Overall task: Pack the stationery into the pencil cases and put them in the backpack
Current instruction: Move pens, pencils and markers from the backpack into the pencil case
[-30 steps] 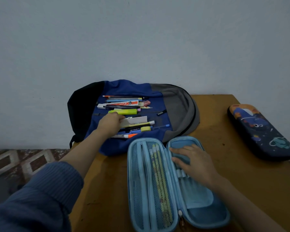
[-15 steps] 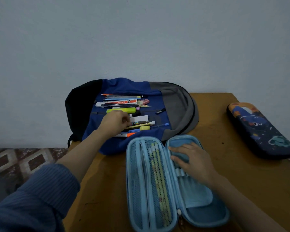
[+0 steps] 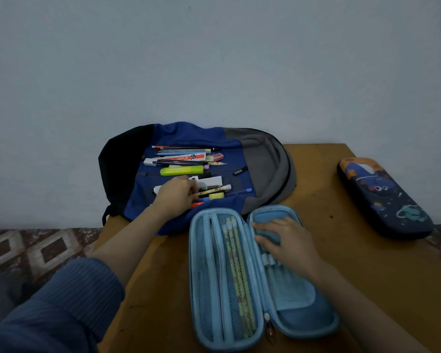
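A blue, grey and black backpack (image 3: 260, 159) lies flat at the table's far edge with several pens, highlighters and erasers (image 3: 186, 159) spread on top. My left hand (image 3: 176, 197) reaches into the lower pile and pinches a yellow pencil (image 3: 211, 191) there. A light blue pencil case (image 3: 214, 276) lies open in front of me, with yellow pencils behind the mesh of its left half. My right hand (image 3: 288, 245) rests flat on the case's right half, fingers spread. A dark space-print pencil case (image 3: 382, 197) lies closed at the right.
The wooden table (image 3: 321, 189) ends just left of the backpack, where a patterned tile floor (image 3: 36, 248) shows below. A plain wall stands right behind the backpack. Bare tabletop lies between the two pencil cases.
My left hand has slid from the white eraser box down and right onto the yellow pencil in the lower pile. My right hand has stayed on the open case.
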`<state>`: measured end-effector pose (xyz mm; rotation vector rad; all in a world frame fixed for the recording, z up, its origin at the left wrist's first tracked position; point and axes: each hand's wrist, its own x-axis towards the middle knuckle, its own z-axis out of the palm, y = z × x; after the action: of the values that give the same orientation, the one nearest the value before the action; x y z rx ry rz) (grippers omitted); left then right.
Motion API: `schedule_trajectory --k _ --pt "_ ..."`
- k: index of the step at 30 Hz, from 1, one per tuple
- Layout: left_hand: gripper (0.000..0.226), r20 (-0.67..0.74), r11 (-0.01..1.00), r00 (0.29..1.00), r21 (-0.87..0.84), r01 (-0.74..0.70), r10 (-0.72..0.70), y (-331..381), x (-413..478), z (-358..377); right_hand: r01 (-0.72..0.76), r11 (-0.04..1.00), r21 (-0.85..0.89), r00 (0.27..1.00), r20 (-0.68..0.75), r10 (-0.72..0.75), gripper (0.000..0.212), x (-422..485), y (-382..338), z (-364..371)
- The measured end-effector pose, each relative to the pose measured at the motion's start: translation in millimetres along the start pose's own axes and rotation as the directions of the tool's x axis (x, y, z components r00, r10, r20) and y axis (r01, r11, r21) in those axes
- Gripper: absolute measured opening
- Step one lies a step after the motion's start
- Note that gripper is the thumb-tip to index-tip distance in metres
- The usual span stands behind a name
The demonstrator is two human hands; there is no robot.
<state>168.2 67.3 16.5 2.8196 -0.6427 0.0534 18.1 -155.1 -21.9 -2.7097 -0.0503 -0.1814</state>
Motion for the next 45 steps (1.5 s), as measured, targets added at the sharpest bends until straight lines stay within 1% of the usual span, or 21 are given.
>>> schedule_trajectory --k 2,4,7,10,12,14,16,17,19,21,23,26,29,34,38,41,43,45 --pt "0.016 -0.08 0.999 0.997 -0.034 -0.002 -0.001 -2.1 -4.0 -1.2 -0.012 1.0 0.004 1.0 0.006 0.012 0.037 0.0 -0.4 -0.6" --pt "0.016 -0.192 0.994 0.981 -0.105 -0.025 0.004 -4.0 -8.2 -5.5 -0.016 1.0 0.011 1.0 0.001 0.016 0.037 -0.3 -0.3 -1.1" --pt "0.014 -0.376 0.974 0.926 -0.212 -0.077 -0.009 -0.6 -14.8 -20.2 -0.025 1.0 0.002 1.0 0.013 0.025 0.037 -2.0 -3.1 -2.5" --pt "0.011 -0.528 0.918 0.844 -0.376 -0.127 -0.099 11.3 -27.0 -41.8 -0.039 0.999 0.003 0.999 0.011 0.039 0.037 -5.3 -9.5 -6.1" --pt "0.01 -0.55 0.851 0.812 -0.507 -0.139 -0.195 18.4 -36.7 -53.8 -0.035 0.999 0.021 0.999 0.01 0.034 0.036 -5.7 -13.2 -9.1" --pt "0.009 -0.522 0.782 0.81 -0.609 -0.134 -0.268 23.0 -48.1 -59.5 -0.054 0.998 0.027 0.998 0.044 0.053 0.037 -3.1 -18.9 -13.9" --pt "0.008 -0.471 0.717 0.824 -0.687 -0.118 -0.316 24.3 -59.5 -59.1 -0.096 0.995 -0.014 0.989 0.111 0.097 0.039 0.5 -29.2 -19.6" --pt "0.009 -0.444 0.693 0.832 -0.713 -0.104 -0.332 25.4 -66.3 -57.6 -0.11 0.993 -0.036 0.986 0.12 0.114 0.038 1.2 -35.9 -21.4" --pt "0.01 -0.395 0.661 0.844 -0.747 -0.065 -0.363 25.5 -77.9 -51.7 -0.104 0.993 -0.05 0.99 0.091 0.108 0.029 1.3 -50.6 -21.0" --pt "0.012 -0.35 0.64 0.845 -0.768 -0.013 -0.404 24.3 -89.3 -44.6 -0.083 0.995 -0.05 0.992 0.094 0.087 0.022 -2.3 -68.4 -17.6" --pt "0.011 -0.302 0.617 0.849 -0.786 0.034 -0.432 20.9 -98.7 -35.8 -0.078 0.996 -0.036 0.987 0.137 0.082 0.025 -6.2 -83.4 -10.7" --pt "0.01 -0.223 0.567 0.861 -0.819 0.088 -0.456 19.0 -108.6 -25.5 -0.079 0.994 -0.069 0.982 0.169 0.09 0.034 -9.0 -94.9 1.2" --pt "0.009 -0.172 0.515 0.873 -0.851 0.101 -0.455 26.4 -118.4 -21.0 -0.079 0.99 -0.118 0.979 0.177 0.1 0.041 -10.0 -99.9 11.3" --pt "0.01 -0.12 0.485 0.887 -0.865 0.126 -0.445 34.5 -126.1 -14.3 -0.079 0.987 -0.139 0.982 0.159 0.101 0.038 -12.5 -104.3 13.7" --pt "0.01 -0.086 0.513 0.897 -0.842 0.167 -0.433 39.7 -128.1 -8.6 -0.094 0.993 -0.075 0.982 0.157 0.105 0.035 -13.1 -100.4 11.6" --pt "0.009 -0.045 0.517 0.893 -0.828 0.217 -0.447 44.1 -128.7 -3.2 -0.118 0.993 0.019 0.981 0.156 0.113 0.037 -12.3 -96.8 10.9" --pt "0.008 -0.027 0.486 0.885 -0.843 0.229 -0.465 47.2 -127.5 -1.0 -0.149 0.981 0.126 0.981 0.143 0.13 0.033 -11.8 -94.4 9.8" --pt "0.007 0.01 0.409 0.875 -0.881 0.237 -0.485 50.1 -125.4 -0.2 -0.177 0.955 0.237 0.98 0.127 0.15 0.032 -11.4 -91.9 8.6"
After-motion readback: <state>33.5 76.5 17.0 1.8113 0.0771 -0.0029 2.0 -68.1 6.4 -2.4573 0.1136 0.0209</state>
